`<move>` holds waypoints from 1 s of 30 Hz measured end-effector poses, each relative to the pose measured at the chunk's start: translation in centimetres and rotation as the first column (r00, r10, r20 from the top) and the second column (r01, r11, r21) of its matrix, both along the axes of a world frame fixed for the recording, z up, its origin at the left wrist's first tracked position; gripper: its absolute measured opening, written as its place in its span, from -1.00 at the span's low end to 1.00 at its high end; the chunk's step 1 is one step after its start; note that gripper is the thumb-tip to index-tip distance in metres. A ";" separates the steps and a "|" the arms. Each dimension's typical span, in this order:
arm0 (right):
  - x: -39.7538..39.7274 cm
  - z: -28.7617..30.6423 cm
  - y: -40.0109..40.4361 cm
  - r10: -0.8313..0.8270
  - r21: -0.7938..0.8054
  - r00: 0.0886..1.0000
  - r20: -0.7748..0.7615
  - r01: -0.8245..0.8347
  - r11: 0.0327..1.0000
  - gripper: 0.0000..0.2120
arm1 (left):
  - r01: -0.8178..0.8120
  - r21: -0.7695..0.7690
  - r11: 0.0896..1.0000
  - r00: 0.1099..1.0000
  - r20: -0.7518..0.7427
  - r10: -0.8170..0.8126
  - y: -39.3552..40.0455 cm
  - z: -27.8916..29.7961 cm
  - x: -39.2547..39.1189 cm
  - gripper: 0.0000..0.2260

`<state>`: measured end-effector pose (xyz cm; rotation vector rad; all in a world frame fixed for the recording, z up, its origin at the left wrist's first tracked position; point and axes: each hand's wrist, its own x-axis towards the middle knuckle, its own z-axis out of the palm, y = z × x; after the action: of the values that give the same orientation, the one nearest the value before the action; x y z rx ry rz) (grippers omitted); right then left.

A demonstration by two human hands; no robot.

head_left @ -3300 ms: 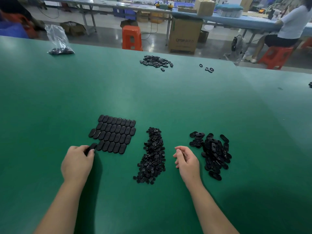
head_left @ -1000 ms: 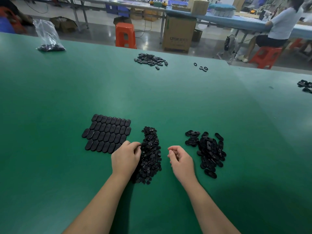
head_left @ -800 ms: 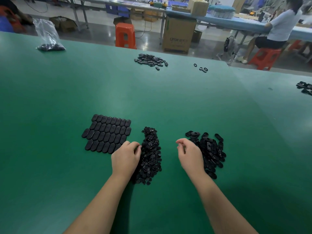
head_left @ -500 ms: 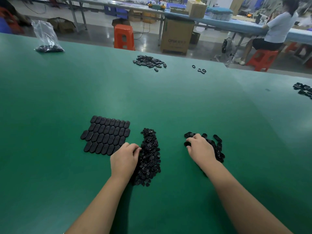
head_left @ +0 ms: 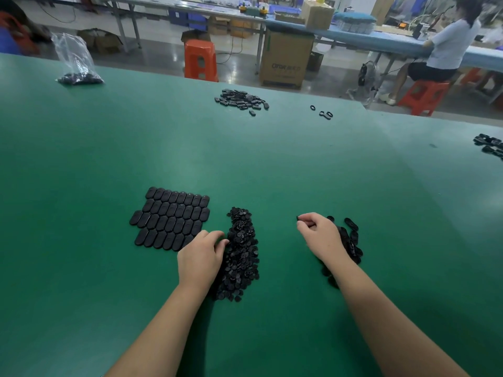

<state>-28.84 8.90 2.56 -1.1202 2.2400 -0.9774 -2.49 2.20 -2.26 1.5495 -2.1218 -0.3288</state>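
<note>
two bare hands sit low over a green table [head_left: 81,268]. the right hand [head_left: 319,236] is pinched shut on a small black piece [head_left: 298,218] between thumb and forefinger, with the other fingers curled under. the piece shows only as a dark speck at the very fingertips, left of the palm. right of that hand and partly under its wrist lies a heap of black oval rings [head_left: 352,240], much of it hidden by the forearm.

the left hand [head_left: 201,257] lies knuckles up, fingers curled. their tips touch the left edge of a long heap of small round black parts [head_left: 242,248]. the fingers cover their own tips, so i cannot tell whether they pinch a part. just left of and beyond this hand, a block of black oval pieces [head_left: 170,217] lies in tight rows, its near right corner hidden by the knuckles.

far beyond both sets of fingertips sits a loose pile of black parts [head_left: 241,99], with a few single rings [head_left: 322,113] to its right. well off to the left hand's far side a clear plastic bag [head_left: 76,63] holds more dark parts. past the table's far edge stand an orange stool [head_left: 201,61] and a cardboard box [head_left: 285,61].
</note>
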 end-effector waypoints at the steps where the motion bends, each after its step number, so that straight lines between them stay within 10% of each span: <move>1: 0.5 0.0 0.1 -0.018 -0.037 0.988 0.152 0.024 0.999 -0.77 | 0.006 -0.002 1.000 1.000 0.010 -0.006 0.0 0.0 0.0 -0.90; 10: 5.5 -1.9 2.0 0.035 -0.187 0.784 0.620 0.105 0.977 -0.91 | 0.011 0.013 1.000 1.000 0.000 -0.011 -0.1 -0.1 0.0 -0.94; 30: 7.7 -4.5 3.3 0.006 -0.264 0.906 0.423 0.117 0.957 -0.68 | -0.002 0.052 0.999 0.987 -0.162 0.010 -0.1 -0.3 0.3 -0.88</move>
<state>-21.13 12.23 -1.90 -0.8520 1.8287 -1.4485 -2.20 2.09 -2.53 1.5038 -1.9974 -0.4941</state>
